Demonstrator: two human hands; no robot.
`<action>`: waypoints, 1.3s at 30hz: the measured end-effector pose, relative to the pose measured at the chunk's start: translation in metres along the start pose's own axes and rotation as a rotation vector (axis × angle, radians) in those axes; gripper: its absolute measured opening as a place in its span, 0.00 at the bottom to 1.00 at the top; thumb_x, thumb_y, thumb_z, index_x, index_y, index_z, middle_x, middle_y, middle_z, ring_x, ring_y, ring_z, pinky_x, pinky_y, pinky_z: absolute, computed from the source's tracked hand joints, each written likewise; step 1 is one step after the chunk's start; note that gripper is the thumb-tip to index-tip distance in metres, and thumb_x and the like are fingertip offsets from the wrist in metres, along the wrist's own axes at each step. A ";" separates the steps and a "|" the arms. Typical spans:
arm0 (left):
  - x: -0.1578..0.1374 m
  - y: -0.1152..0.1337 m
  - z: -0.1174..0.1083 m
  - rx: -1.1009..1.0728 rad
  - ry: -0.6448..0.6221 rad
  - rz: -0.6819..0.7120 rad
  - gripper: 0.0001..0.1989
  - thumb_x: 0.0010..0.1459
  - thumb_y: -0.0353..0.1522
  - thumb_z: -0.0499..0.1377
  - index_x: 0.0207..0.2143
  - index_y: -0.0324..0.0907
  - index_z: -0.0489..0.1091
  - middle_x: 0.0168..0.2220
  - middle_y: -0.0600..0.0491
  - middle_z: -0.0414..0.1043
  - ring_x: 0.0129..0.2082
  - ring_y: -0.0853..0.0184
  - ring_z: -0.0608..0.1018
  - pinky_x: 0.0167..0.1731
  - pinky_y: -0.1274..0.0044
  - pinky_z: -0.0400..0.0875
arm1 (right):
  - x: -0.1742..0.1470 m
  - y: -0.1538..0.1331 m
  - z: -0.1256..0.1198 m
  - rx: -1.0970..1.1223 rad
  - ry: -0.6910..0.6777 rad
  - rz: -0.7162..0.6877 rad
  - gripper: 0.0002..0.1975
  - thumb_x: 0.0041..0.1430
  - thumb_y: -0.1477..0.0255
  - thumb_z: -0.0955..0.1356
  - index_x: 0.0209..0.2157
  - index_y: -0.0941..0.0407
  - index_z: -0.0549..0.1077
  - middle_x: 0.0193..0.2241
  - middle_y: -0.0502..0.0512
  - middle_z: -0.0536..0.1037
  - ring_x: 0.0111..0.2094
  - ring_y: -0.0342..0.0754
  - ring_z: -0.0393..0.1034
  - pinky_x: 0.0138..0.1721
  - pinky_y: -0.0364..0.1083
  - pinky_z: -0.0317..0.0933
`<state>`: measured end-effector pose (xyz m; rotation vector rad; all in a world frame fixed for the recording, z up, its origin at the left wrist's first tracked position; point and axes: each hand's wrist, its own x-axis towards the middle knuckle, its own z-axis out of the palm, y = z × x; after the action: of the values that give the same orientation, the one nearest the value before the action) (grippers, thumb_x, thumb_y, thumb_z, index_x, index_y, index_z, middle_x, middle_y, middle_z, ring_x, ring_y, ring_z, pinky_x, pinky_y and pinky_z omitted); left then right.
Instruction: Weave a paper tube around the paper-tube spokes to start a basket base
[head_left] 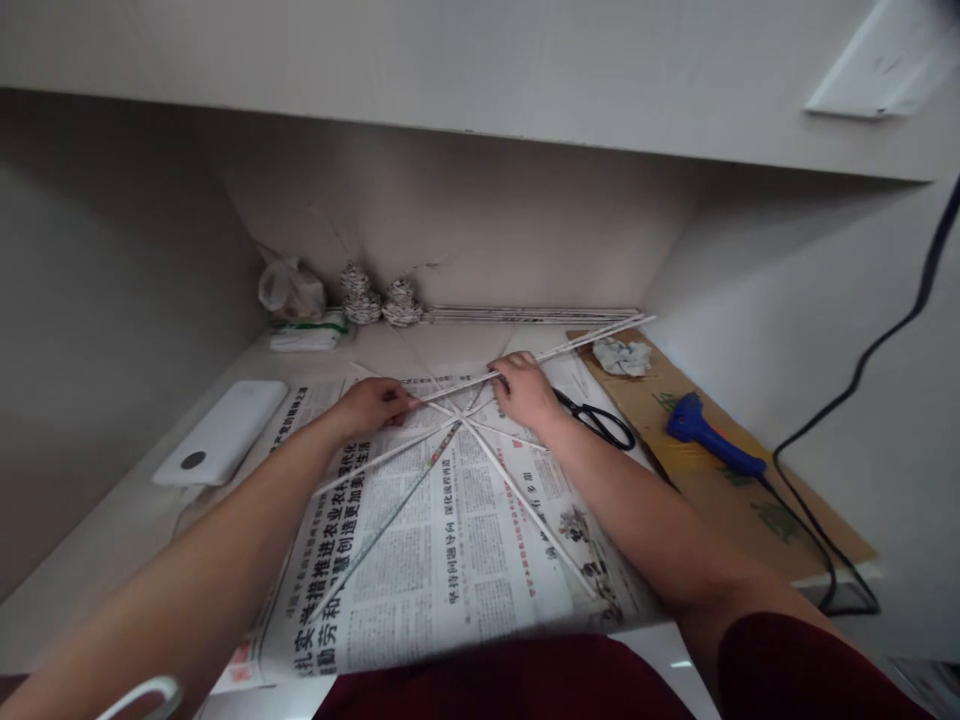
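Thin rolled-paper sticks point(525, 490) cross in a star shape on a spread newspaper point(405, 560). Above the crossing, a pair of pale paper sticks point(592, 333) slants up to the right. My left hand point(379, 403) pinches the lower left end of this pair, fingers closed. Along its middle, my right hand point(523, 388) grips the same sticks between thumb and fingers. Black-handled scissors point(604, 425) lie just right of my right hand, their blades partly hidden behind my wrist.
A blue glue gun point(712, 437) and crumpled paper point(622, 357) rest on cardboard point(795, 520) at right; a black cord runs up the wall. At left is a white power bank point(225, 430). Along the back are two woven gourd shapes point(361, 295), more paper sticks point(532, 314) and a plastic bag point(292, 290).
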<state>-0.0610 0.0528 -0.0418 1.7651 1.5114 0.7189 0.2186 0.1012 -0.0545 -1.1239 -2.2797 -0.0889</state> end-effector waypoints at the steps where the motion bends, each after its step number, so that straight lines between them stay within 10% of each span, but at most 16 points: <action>1: 0.001 0.002 -0.003 -0.068 -0.057 -0.010 0.18 0.43 0.49 0.62 0.19 0.44 0.69 0.18 0.54 0.70 0.19 0.67 0.69 0.22 0.77 0.62 | 0.001 0.000 0.000 0.006 0.016 -0.006 0.13 0.58 0.77 0.63 0.44 0.61 0.74 0.39 0.63 0.75 0.46 0.56 0.61 0.50 0.52 0.58; 15: -0.015 0.018 -0.013 -0.022 -0.245 0.026 0.10 0.43 0.42 0.63 0.22 0.45 0.76 0.21 0.55 0.73 0.24 0.65 0.73 0.26 0.78 0.65 | 0.002 -0.003 -0.003 0.057 0.041 -0.052 0.16 0.54 0.80 0.63 0.43 0.58 0.75 0.39 0.61 0.75 0.49 0.58 0.61 0.51 0.55 0.59; 27: -0.008 0.036 0.039 0.075 0.039 0.047 0.10 0.49 0.39 0.59 0.22 0.43 0.73 0.20 0.55 0.72 0.24 0.65 0.72 0.25 0.76 0.60 | 0.002 -0.011 -0.010 0.071 0.042 -0.096 0.16 0.55 0.81 0.63 0.42 0.56 0.76 0.40 0.59 0.76 0.48 0.56 0.63 0.50 0.54 0.58; 39: -0.014 0.028 0.039 0.199 0.147 0.321 0.10 0.59 0.33 0.53 0.27 0.42 0.71 0.30 0.51 0.73 0.34 0.64 0.74 0.36 0.75 0.64 | 0.001 -0.045 -0.024 0.012 -0.074 -0.138 0.08 0.59 0.71 0.66 0.39 0.53 0.76 0.38 0.57 0.79 0.54 0.60 0.59 0.54 0.60 0.39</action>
<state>-0.0161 0.0309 -0.0428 2.1786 1.4502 0.8984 0.1964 0.0660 -0.0256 -0.9772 -2.4190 -0.0892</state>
